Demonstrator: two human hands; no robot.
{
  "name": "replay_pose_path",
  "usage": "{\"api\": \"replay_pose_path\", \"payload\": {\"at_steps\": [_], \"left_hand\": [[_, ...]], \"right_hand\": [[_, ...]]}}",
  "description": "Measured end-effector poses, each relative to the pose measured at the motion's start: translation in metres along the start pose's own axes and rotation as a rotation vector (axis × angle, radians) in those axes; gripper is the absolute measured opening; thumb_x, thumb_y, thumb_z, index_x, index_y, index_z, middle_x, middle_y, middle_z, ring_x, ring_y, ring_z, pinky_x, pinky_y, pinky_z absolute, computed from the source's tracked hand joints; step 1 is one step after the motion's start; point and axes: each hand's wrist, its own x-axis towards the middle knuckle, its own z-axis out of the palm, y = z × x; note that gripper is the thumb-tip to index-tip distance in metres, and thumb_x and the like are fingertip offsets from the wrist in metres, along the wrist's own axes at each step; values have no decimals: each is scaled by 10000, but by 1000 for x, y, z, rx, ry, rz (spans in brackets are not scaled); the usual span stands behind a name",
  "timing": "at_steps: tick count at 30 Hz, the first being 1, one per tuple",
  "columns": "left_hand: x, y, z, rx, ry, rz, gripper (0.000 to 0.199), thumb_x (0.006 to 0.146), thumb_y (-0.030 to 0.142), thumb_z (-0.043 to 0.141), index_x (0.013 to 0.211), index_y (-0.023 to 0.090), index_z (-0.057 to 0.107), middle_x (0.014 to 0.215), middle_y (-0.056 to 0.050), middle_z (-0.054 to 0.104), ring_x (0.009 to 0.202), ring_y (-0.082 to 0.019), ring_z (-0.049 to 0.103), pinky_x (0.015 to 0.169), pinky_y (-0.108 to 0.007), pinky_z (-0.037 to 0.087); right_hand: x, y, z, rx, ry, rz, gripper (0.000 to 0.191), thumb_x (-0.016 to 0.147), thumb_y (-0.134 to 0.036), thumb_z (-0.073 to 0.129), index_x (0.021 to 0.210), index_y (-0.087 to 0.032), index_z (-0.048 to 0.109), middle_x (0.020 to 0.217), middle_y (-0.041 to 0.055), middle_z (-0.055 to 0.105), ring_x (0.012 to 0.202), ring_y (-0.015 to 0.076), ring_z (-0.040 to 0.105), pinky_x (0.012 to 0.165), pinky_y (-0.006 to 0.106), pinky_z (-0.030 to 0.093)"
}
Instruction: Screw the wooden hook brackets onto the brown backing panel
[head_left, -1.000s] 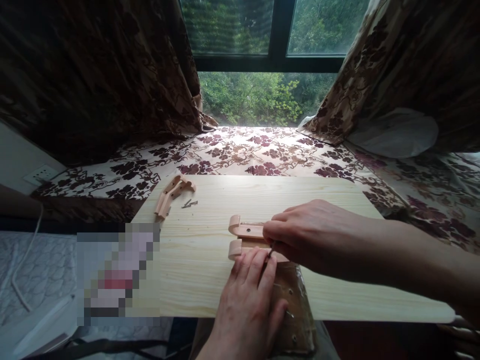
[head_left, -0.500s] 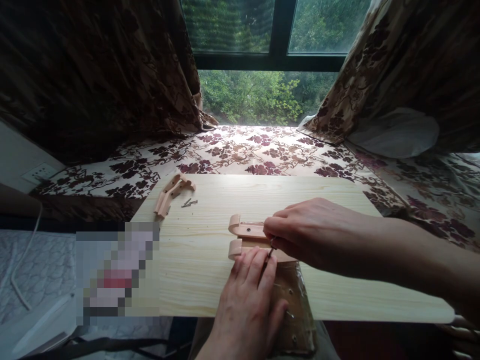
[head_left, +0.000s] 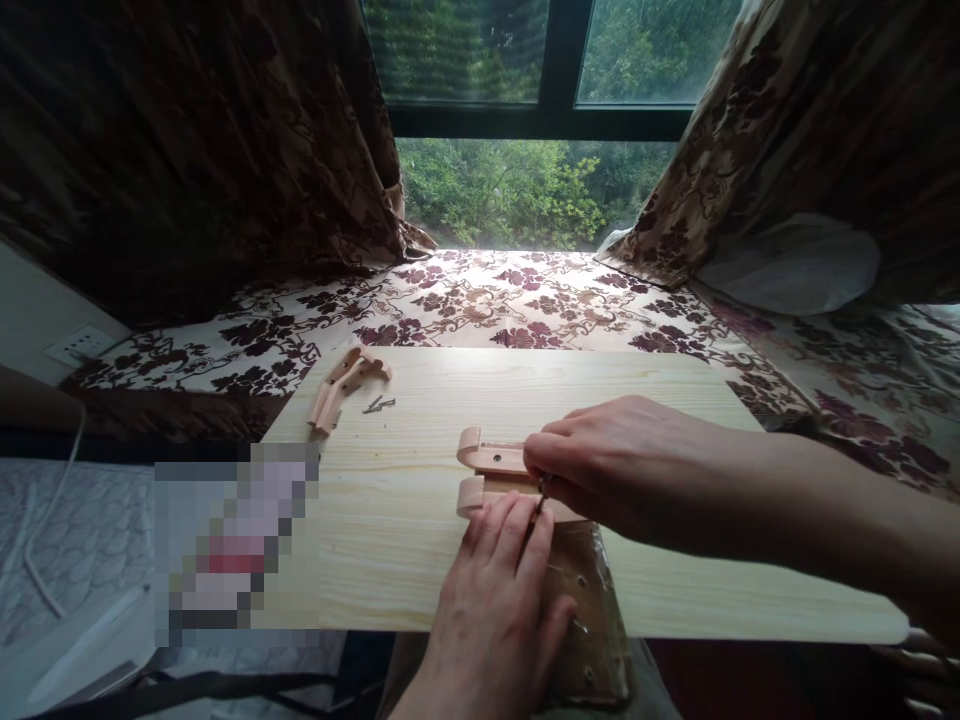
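Note:
Two pale wooden pieces with curled ends, a far one [head_left: 486,456] and a near one [head_left: 472,494], lie side by side over the end of a brown, film-covered board [head_left: 589,620]. My left hand [head_left: 499,590] rests on the near piece, fingers stretched over it and thumb apart on the brown board. My right hand [head_left: 581,465] is closed in a pinch, its fingertips around a thin dark metal shaft [head_left: 541,500]. The shaft points down at the near piece beside my left index finger. Whether it is a screw or a tool's tip cannot be made out.
Similar wooden pieces [head_left: 346,385] lie at the back left of the pale wooden tabletop [head_left: 405,560]. Several loose screws [head_left: 379,405] are beside them. A blurred-out patch [head_left: 240,540] covers something at the left. Beyond stands a flower-patterned window seat [head_left: 510,290].
My right hand has shifted very slightly to the left. The wooden pieces and my left hand look the same as before.

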Motion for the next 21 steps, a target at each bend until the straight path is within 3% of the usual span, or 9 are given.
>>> {"api": "replay_pose_path", "payload": {"at_steps": [5,10,21], "left_hand": [[0,1,-1,-2,-2,6,513,776,217,612,1264,109,494,1324,-168,540,1229,-340,501,982,-523,481],[0,2,-3,8,-18,14,561,762,218,632,1282,81,473,1316,-186,543,1225,-353,498,968,-541,487],[1,1,-1,24,-6,20,569,739,210,657,1264,67,490,1292,-192,560,1200,-363,518,943,-556,504]], "right_hand": [[1,0,-2,-18,-29,30,62,891,-206,491,836,-232,505,631,-34,576,484,130,416,459,267,240],[-2,-2,-7,13,-25,11,94,852,-153,515,832,-240,484,717,-21,603,579,142,486,505,266,280],[1,-2,-3,-25,2,35,129,886,-195,496,774,-238,448,623,-47,549,482,130,393,461,268,229]]}}
